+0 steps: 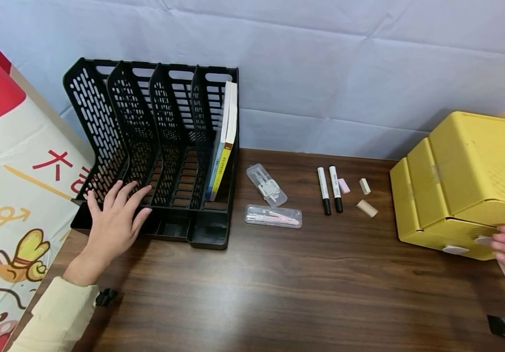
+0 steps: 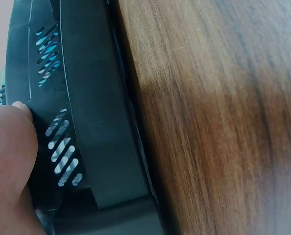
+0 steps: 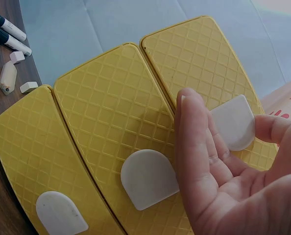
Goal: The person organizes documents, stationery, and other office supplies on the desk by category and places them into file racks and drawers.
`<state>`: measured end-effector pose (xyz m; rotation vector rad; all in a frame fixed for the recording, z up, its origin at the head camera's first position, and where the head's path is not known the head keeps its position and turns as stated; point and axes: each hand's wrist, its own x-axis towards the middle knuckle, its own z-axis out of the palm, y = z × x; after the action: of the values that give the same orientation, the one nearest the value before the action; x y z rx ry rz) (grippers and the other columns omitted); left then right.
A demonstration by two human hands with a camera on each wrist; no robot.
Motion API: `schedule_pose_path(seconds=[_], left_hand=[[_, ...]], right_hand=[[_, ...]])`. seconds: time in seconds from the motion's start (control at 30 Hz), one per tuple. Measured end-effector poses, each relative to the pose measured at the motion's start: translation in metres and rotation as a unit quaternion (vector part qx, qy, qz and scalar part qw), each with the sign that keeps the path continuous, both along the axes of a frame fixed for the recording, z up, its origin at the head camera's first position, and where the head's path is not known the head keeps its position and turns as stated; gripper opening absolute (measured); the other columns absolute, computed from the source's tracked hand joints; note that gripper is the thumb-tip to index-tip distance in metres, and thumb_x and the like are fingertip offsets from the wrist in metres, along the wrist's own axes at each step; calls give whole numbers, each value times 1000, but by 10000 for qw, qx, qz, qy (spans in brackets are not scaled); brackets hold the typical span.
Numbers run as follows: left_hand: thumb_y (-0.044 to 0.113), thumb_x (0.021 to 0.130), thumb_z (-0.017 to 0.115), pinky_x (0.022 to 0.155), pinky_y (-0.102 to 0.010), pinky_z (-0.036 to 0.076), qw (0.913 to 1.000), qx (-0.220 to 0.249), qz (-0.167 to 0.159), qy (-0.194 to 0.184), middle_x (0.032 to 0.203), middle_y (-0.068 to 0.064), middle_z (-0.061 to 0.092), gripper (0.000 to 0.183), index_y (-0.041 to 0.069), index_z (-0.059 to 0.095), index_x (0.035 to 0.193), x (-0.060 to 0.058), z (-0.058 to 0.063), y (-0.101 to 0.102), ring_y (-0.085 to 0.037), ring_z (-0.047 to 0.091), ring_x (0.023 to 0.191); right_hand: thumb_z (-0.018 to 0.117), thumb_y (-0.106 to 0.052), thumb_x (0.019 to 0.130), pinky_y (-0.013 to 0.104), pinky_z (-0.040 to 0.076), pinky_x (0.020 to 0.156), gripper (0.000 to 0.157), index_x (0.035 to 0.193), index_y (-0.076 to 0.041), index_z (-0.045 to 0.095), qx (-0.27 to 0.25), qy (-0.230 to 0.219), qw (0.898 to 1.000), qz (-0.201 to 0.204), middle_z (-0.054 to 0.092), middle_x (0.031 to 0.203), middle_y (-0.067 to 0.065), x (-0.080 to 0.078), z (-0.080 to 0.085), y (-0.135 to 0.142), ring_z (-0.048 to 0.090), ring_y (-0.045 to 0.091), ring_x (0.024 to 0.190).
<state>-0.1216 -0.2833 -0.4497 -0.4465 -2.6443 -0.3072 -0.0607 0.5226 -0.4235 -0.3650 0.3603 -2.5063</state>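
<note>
Yellow drawer unit [image 1: 477, 181]: at the right end of the brown table [image 1: 252, 283]; three fronts, each with a white tab, all apparently closed.
Right hand [image 3: 224, 191]: at the top drawer's white tab [image 3: 233, 122] (top as I read the stack); fingers nearly straight and together, thumb apart at the tab's edge; no firm pinch visible, contact uncertain.
Loose pieces: three small blocks [image 1: 367, 208], two markers [image 1: 335, 189], two clear cases [image 1: 273, 216], left of the unit.
Black organizer [image 1: 164, 146]: farther left; two books [image 1: 222, 156] stand in its rightmost compartment.
Left hand [image 1: 113, 220]: fingers spread over the organizer's front (contact hard to judge).
Done: books in place, judging by their position.
Remaining: drawers unopened, loose pieces unstored (early stage, probably).
</note>
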Motion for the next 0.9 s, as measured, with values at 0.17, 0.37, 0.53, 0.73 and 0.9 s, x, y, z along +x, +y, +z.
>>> schedule_pose_path(seconds=[0.17, 0.37, 0.53, 0.73, 0.9], left_hand=[[48, 107, 43, 109, -79, -3, 10000, 8, -1, 15, 146, -20, 49, 50, 17, 54, 144, 0, -1, -1, -48, 35, 141], [51, 107, 39, 109, -79, -3, 10000, -3, 14, 85, 146, -20, 50, 52, 17, 54, 144, 0, -3, -2, -48, 36, 140], [54, 107, 36, 109, -79, -3, 10000, -15, 10, 69, 146, -21, 50, 55, 17, 54, 144, 0, -3, -2, -48, 35, 141], [52, 107, 38, 108, -80, -2, 10000, -31, -11, 78, 146, -20, 49, 53, 17, 54, 144, -1, -2, -1, -48, 36, 140], [51, 107, 39, 108, -80, 0, 9999, -33, -34, 122, 146, -20, 50, 52, 16, 54, 143, -1, -2, 0, -48, 36, 140]], right_hand=[[20, -27, 111, 56, 27, 117, 62, 143, 24, 33, -399, 530, 9976, 217, 36, 146, 45, 4, -5, -2, 35, 54, 141], [15, -29, 111, 54, 21, 119, 64, 147, 24, 25, -595, 984, 9927, 353, 29, 150, 45, 11, -12, -4, 28, 54, 144], [15, -22, 111, 52, 24, 118, 59, 147, 22, 28, -472, 976, 9940, 171, 32, 149, 44, 25, -16, -3, 32, 53, 143], [15, -15, 110, 52, 33, 114, 54, 143, 22, 35, -113, 1029, 9938, -410, 43, 143, 43, 41, -20, -4, 43, 52, 136], [14, -13, 109, 55, 33, 113, 54, 142, 25, 33, -300, 1139, 9906, -699, 42, 141, 46, 49, -28, -9, 42, 56, 134]])
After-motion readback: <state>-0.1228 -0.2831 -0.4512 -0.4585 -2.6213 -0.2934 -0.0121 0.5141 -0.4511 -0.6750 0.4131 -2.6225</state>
